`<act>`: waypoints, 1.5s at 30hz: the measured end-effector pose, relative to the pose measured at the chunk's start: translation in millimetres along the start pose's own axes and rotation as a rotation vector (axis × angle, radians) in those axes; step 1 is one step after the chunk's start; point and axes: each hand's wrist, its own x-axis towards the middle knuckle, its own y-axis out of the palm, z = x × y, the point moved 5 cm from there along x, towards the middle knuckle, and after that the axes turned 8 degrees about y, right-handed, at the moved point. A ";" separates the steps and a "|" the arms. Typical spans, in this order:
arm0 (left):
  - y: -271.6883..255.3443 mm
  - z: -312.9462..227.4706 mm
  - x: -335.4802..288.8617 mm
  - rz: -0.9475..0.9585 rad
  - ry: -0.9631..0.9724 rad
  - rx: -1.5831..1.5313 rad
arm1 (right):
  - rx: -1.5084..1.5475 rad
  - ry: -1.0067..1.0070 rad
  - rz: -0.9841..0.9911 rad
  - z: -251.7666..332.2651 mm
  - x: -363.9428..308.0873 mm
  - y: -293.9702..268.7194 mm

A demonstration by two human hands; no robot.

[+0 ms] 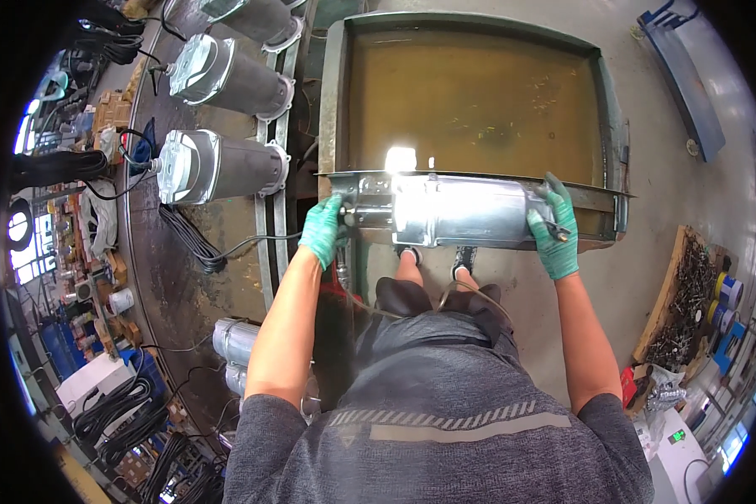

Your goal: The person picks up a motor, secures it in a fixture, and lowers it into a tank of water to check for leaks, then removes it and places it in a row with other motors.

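Observation:
A shiny cylindrical metal motor (462,212) lies on its side across the near edge of a water-filled tank (333,101). My left hand (319,228), in a green glove, grips its narrower left end, where a dark cable runs off to the left. At the opposite end, my right hand (554,235), gloved the same way, is closed around the motor's rim. A small dark metal piece (557,228) shows by the right fingers; whether it belongs to the motor I cannot tell. Glare whitens the motor's upper middle.
Several similar motors (218,165) lie on a dark workbench (168,286) to the left, with coiled cable (197,239) beside them. A thin hose (361,304) hangs in front of me. On the right stand a wooden crate of metal parts (680,302) and a blue-grey panel (689,92).

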 end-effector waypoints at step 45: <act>2.0 7.5 22.3 0.096 0.113 0.162 | -0.038 0.077 -0.049 -9.3 5.8 13.4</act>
